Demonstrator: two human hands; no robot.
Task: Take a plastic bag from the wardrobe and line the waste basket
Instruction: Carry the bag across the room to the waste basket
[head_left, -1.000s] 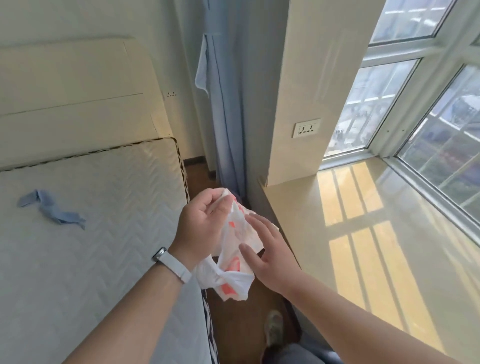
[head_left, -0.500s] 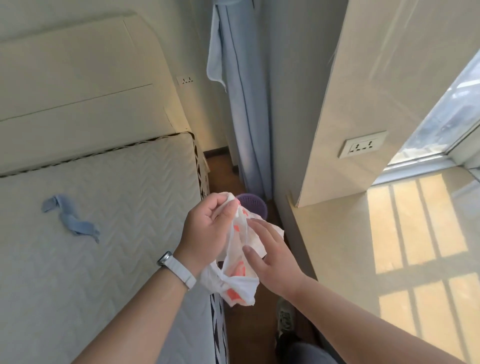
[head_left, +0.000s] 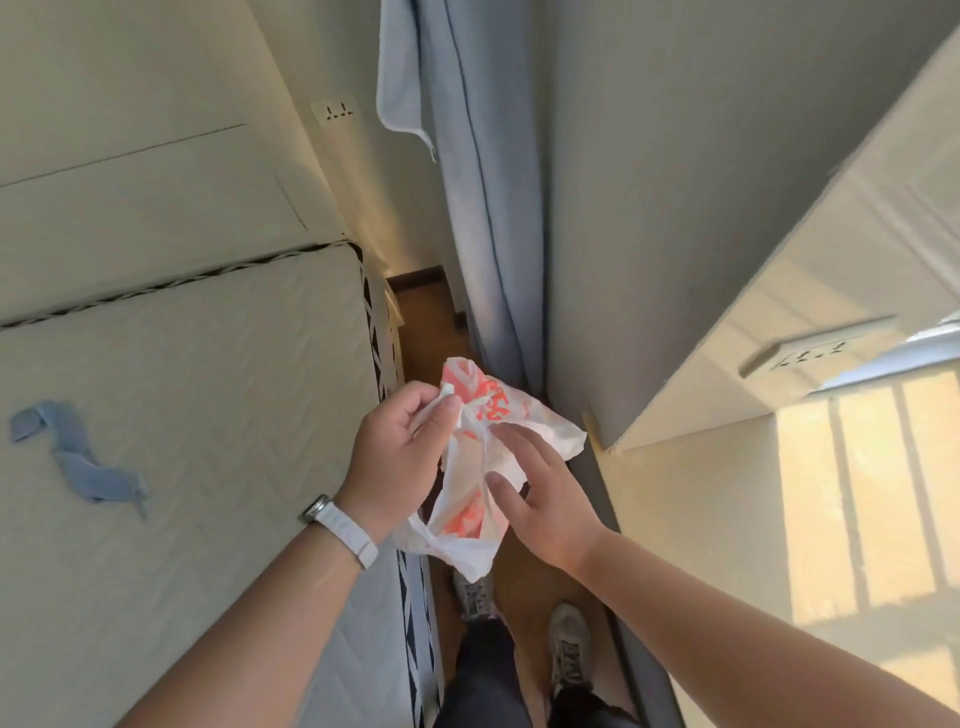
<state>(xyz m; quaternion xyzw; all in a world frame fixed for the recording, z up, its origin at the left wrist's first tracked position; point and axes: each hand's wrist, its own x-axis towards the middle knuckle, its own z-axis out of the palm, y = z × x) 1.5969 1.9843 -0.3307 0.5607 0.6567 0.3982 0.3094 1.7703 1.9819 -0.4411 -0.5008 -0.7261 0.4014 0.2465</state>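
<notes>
Between bed (head_left: 197, 395) and wall, a crumpled plastic bag (head_left: 485, 467) is pinched in the left hand (head_left: 397, 457) and worked by the right hand's (head_left: 540, 499) loose grip; opening seems next, the basket unseen.

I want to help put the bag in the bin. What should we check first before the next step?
1. White plastic bag with orange print in hand: ok, left hand pinches it.
2. Right hand helping: ok, fingers touch the bag.
3. Bag opened out: not ok, it is crumpled.
4. Waste basket in sight: not ok, none visible.
5. Brown wooden floor ahead free of obstacles: ok as far as visible.
</notes>
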